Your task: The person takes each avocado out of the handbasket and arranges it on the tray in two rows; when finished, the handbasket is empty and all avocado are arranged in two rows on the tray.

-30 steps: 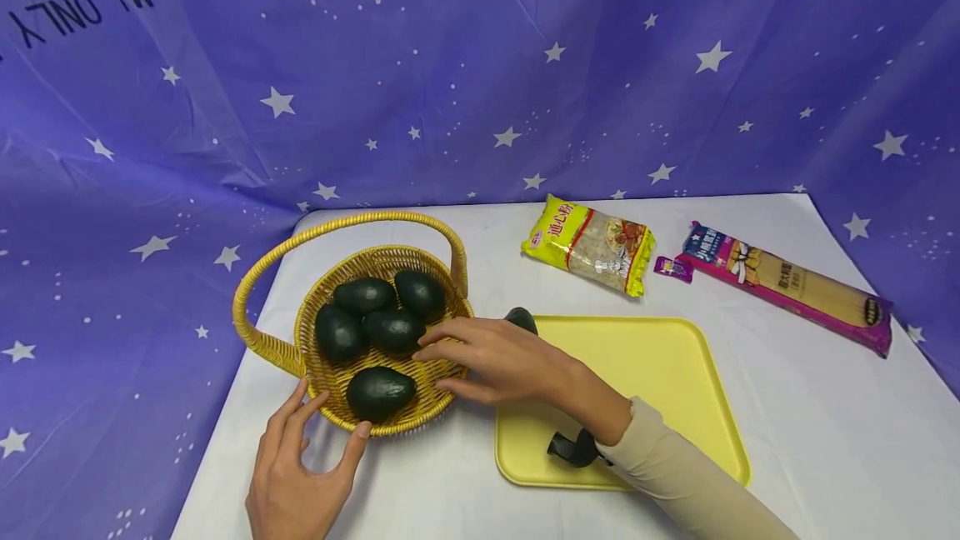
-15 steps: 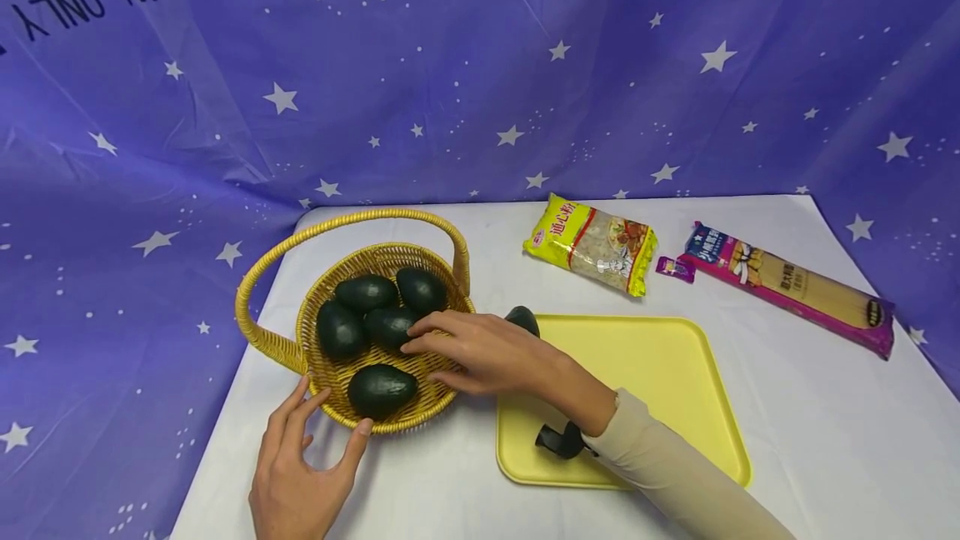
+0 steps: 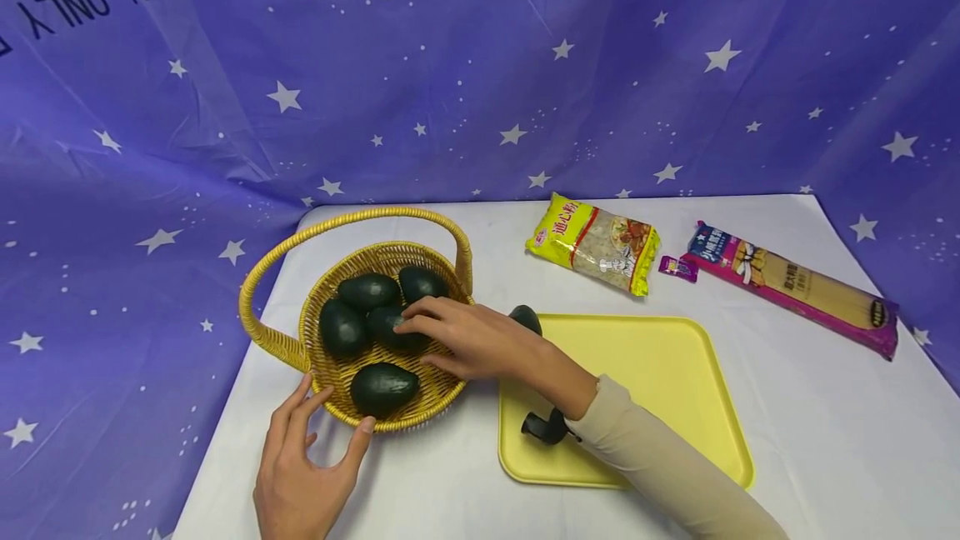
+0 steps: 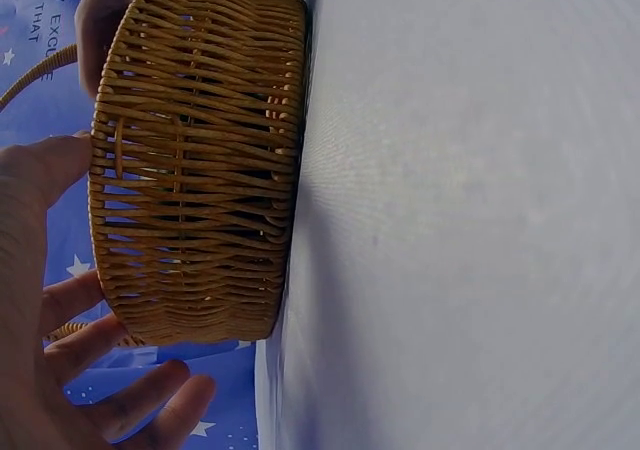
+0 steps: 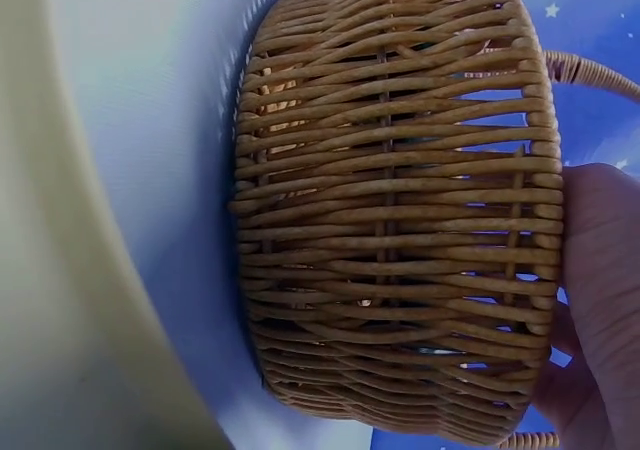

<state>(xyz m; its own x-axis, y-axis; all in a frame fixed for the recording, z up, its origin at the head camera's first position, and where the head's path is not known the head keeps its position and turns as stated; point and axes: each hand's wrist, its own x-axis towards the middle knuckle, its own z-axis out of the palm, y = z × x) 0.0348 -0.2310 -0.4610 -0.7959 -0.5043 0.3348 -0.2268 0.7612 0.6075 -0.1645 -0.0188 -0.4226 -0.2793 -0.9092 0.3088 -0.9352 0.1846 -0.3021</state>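
A yellow wicker basket (image 3: 408, 422) with a tall arched handle holds several dark green avocados. My right hand (image 3: 480, 340) reaches over the right rim, its bent fingers at the middle avocado (image 3: 386, 327) and its thumb apart below. The front avocado (image 3: 384, 390) lies alone near the rim; the left avocado (image 3: 342, 329) and two back ones cluster round the middle one. My left hand (image 3: 307, 465) rests spread at the front-left rim, thumb and fingertips on it. The left wrist view shows the basket's woven side (image 4: 200, 170) with the left thumb (image 4: 60, 160) against its rim.
A yellow tray (image 3: 637, 357) lies right of the basket under my right forearm. Another dark avocado (image 3: 527, 319) shows partly behind that arm. Farther back are a yellow pasta bag (image 3: 596, 244), a small purple packet (image 3: 678, 268) and a long spaghetti pack (image 3: 795, 286).
My right hand has moved left and slightly farther back, from the right of the basket to over the middle avocado. The left hand and the basket have stayed in place.
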